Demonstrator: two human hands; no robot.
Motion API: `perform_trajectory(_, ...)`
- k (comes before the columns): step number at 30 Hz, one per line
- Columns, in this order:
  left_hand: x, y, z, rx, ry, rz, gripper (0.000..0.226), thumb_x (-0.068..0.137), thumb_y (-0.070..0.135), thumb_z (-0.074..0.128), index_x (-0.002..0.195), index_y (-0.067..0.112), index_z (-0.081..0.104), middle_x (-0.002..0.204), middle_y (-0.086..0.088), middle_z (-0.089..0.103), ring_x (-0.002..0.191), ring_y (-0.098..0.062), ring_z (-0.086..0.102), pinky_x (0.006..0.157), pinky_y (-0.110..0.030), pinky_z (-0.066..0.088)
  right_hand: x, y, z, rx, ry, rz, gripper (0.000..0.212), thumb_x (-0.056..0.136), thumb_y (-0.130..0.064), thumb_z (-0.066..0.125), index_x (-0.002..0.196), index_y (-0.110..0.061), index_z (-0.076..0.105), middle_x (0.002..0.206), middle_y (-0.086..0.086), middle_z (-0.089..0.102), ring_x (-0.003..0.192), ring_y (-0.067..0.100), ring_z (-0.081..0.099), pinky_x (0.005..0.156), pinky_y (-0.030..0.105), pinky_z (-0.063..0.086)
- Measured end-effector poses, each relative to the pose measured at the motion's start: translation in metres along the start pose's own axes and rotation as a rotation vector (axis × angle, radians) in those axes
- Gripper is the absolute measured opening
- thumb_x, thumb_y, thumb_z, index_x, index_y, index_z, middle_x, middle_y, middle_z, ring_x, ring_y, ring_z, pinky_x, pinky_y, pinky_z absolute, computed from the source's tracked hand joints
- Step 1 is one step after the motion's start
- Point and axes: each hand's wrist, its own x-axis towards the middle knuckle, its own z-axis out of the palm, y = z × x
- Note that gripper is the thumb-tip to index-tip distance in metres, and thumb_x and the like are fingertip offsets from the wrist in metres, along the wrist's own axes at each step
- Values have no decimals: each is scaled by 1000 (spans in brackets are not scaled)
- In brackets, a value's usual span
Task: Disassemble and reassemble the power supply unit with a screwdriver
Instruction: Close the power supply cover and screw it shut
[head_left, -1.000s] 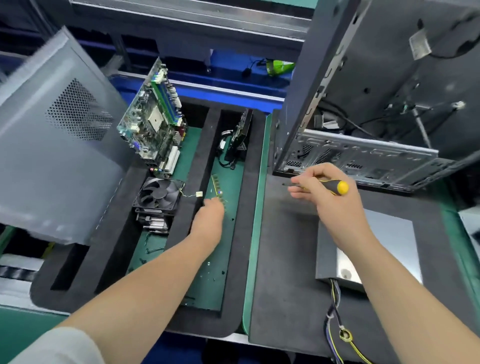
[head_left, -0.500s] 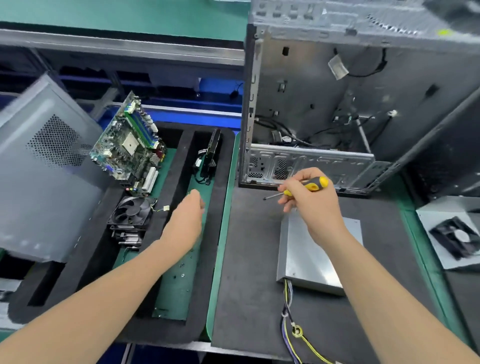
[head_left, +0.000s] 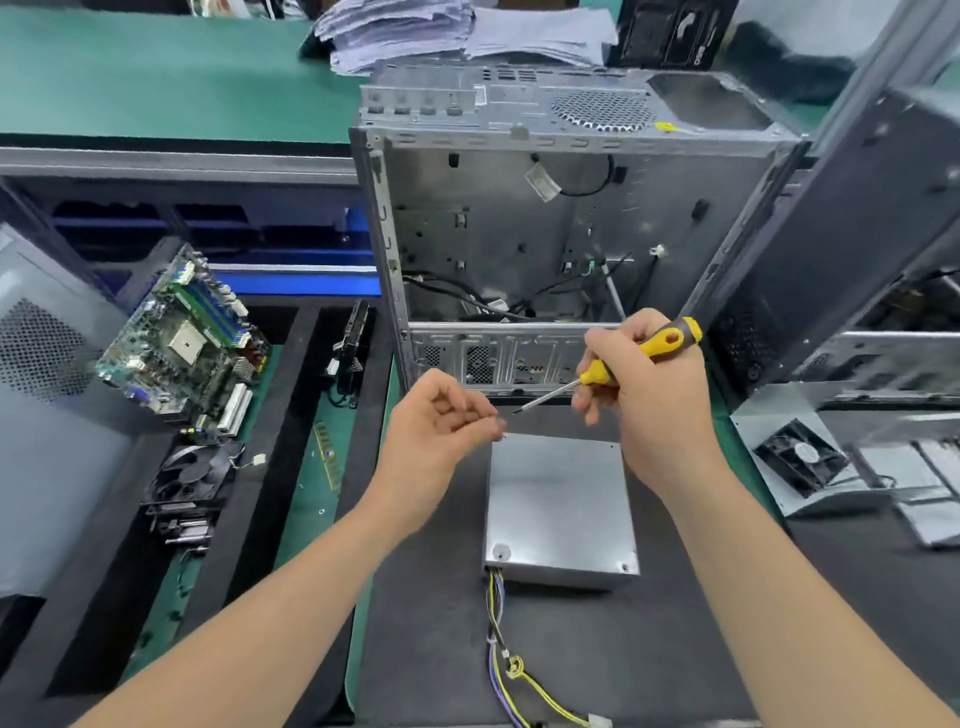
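The screwdriver (head_left: 644, 349) has a yellow handle with a dark grey end. The power supply unit (head_left: 558, 504) is plain silver (its wires (head_left: 492, 613) run yellow, purple and black). The mat (head_left: 431, 649) is charcoal, the motherboard (head_left: 182, 338) green, and the side panel (head_left: 52, 467) grey with a dotted mesh.

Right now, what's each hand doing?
Left hand: curled and pinched; whether it holds anything cannot be told.
Right hand: holding the yellow-and-black-handled screwdriver.

Motherboard (head_left: 182, 343) tilted in foam tray (head_left: 283, 415), cooler fan (head_left: 189, 475) below it, paper stack (head_left: 395, 31) behind
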Motion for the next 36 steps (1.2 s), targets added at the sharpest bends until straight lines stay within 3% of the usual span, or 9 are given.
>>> perform_trajectory(8,1,-6,13,-56,-53,-20,34,75,-6,74,83,11,46,83,-1,68,79,-25,68,79,-31,57,-6,3,-2,15,-3,0,26,86,-6,68,71,-14,48,64,18,61,44,36,61,42,33,46)
perform_trajectory(13,5,-13,13,-56,-58,-19,36,85,-17,68,84,11,46,85,-2,67,77,-25,69,77,-30,57,-6,6,-5,3,-11,-9,27,89,-5,68,73,-12,48,64,19,62,46,38,63,43,33,48)
perform_trajectory(21,12,-19,12,-66,-53,-31,41,84,-10,71,76,26,54,87,-4,66,78,-24,70,77,-27,56,-2,10,-3,-38,-11,-15,24,91,-3,67,77,-5,48,64,20,62,50,40,65,45,34,50)
perform_trajectory(25,16,-24,8,-59,-54,-34,41,89,-18,64,80,20,51,88,-8,66,80,-25,68,78,-30,56,-1,10,-1,-94,-48,-17,24,90,-5,68,82,0,46,66,25,61,50,39,67,43,34,50)
perform_trajectory(29,18,-27,6,-65,-43,-51,35,90,-18,63,83,11,46,86,-5,66,79,-27,68,77,-31,57,1,12,2,-90,-25,-15,22,90,-4,67,80,-3,48,64,26,61,52,42,68,45,35,54)
perform_trajectory(36,21,-29,5,-54,-31,-49,34,91,-17,62,83,11,45,86,-3,68,80,-26,69,77,-30,57,4,16,4,-74,-27,5,23,88,-8,69,73,-15,52,63,21,63,53,43,70,45,36,55)
